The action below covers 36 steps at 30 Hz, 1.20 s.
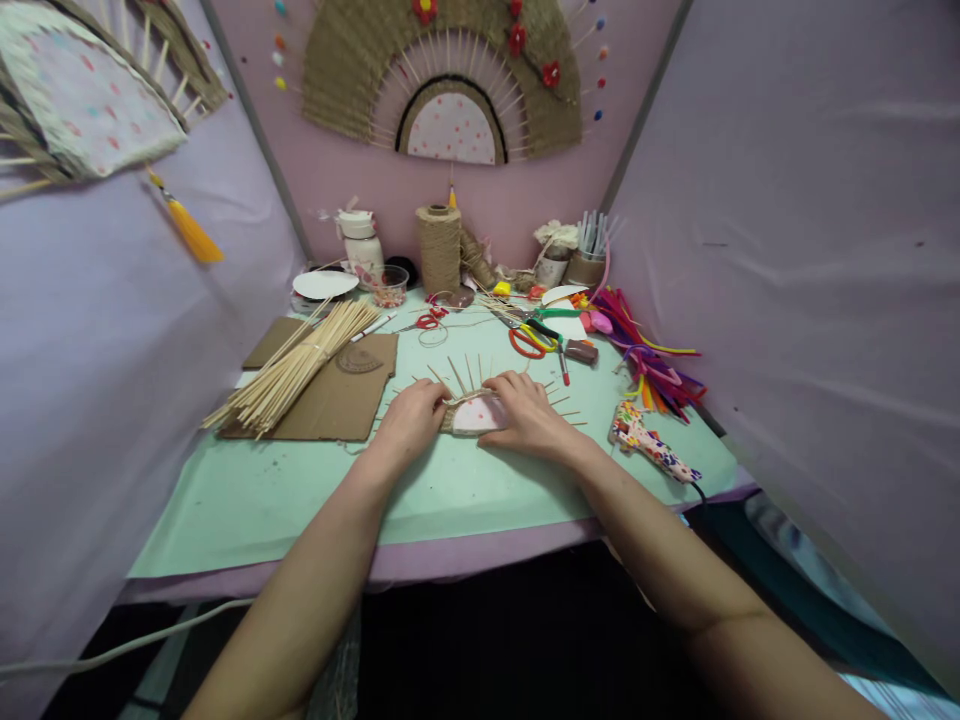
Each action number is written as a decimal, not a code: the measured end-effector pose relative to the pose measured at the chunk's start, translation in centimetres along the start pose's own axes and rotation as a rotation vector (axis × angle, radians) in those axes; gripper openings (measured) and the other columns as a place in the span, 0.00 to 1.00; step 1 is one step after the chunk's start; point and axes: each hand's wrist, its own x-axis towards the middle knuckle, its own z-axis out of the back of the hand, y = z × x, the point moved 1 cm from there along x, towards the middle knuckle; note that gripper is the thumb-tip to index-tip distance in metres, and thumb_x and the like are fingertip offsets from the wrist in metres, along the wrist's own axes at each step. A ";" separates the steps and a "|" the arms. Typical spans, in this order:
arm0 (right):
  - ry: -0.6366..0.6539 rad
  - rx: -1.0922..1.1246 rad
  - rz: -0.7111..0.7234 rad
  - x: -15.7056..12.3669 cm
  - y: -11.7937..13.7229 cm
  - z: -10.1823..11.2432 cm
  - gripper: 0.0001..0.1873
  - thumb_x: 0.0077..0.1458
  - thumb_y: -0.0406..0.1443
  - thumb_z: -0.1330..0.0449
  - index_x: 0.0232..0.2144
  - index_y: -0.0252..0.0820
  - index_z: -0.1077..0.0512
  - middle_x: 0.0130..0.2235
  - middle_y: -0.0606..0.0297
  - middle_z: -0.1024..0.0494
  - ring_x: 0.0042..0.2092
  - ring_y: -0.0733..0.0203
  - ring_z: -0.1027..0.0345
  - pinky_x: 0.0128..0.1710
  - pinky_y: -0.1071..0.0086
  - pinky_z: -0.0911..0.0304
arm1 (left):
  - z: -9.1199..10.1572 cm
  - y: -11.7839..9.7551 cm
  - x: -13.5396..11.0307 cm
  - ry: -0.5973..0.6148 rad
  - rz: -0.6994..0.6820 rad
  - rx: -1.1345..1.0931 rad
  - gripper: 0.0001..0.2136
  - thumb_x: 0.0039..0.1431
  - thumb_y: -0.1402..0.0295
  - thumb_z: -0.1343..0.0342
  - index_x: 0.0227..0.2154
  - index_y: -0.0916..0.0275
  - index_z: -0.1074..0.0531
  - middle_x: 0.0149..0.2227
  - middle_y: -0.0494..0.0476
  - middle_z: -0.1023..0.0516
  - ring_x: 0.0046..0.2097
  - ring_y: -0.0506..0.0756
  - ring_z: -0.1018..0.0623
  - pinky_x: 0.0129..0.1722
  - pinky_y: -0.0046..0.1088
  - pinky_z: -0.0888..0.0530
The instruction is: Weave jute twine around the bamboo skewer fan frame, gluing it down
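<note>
A small half-round fan piece lies on the table in front of me, white with pink spots and edged with twine. Thin wooden sticks fan out from its curved edge. My left hand is closed at its left end, thumb and fingertips pinching the twine edge. On the other side my right hand grips the piece, fingers bent over the curved edge and thumb low by the straight edge. The right end of the piece is hidden under this hand.
A bundle of sticks lies on cardboard at left. To the right rest a glue gun and pipe cleaners. Scissors, a twine spool and a white bottle are farther back. A large fan hangs behind.
</note>
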 end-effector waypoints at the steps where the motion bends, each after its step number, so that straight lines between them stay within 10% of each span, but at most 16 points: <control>1: 0.008 0.007 -0.002 0.3 -0.1 -0.1 0.35 0.42 0.45 0.32 0.52 0.42 0.36 0.52 0.54 0.32 0.53 0.44 0.40 0.50 0.54 0.44 | 0.0 0.0 0.0 -0.002 0.009 -0.004 0.12 0.57 0.73 0.51 0.38 0.62 0.24 0.36 0.59 0.23 0.40 0.57 0.25 0.41 0.33 0.30; 36: 0.127 0.170 0.078 2.0 -1.7 -0.3 0.51 0.41 0.45 0.29 0.63 0.48 0.47 0.62 0.52 0.36 0.61 0.41 0.45 0.57 0.47 0.50 | 0.2 -1.1 -1.0 -0.002 0.101 0.047 0.10 0.57 0.74 0.52 0.33 0.62 0.25 0.37 0.61 0.25 0.41 0.58 0.26 0.41 0.34 0.30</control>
